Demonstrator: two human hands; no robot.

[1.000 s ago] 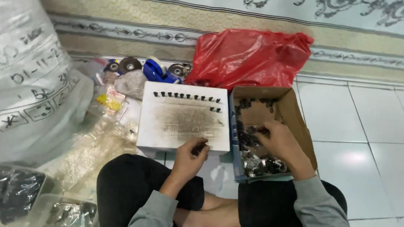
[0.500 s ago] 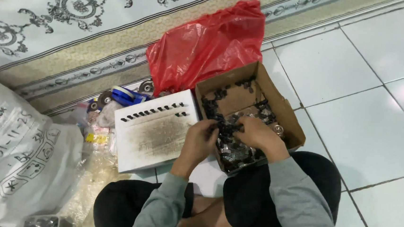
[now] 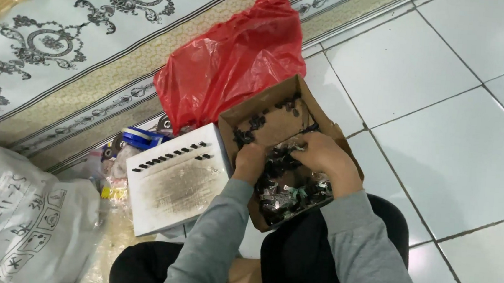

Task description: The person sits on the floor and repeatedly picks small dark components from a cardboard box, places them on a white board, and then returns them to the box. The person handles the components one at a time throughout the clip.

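We see a white printed sack [image 3: 15, 225] at the left on the tiled floor [image 3: 443, 113], a red plastic bag [image 3: 234, 63] by the patterned mat [image 3: 63, 51]. White foam board [image 3: 175, 180] holds a row of small black parts [image 3: 171, 156]. Beside it the cardboard box [image 3: 247, 120] holds small metal and black parts [image 3: 287, 194]. Left hand [image 3: 250, 162] and right hand [image 3: 322, 155] dig in the box, fingers curled into the parts; what they pinch we cannot tell.

Fingertips of both hands, buried among small parts [image 3: 287, 188]
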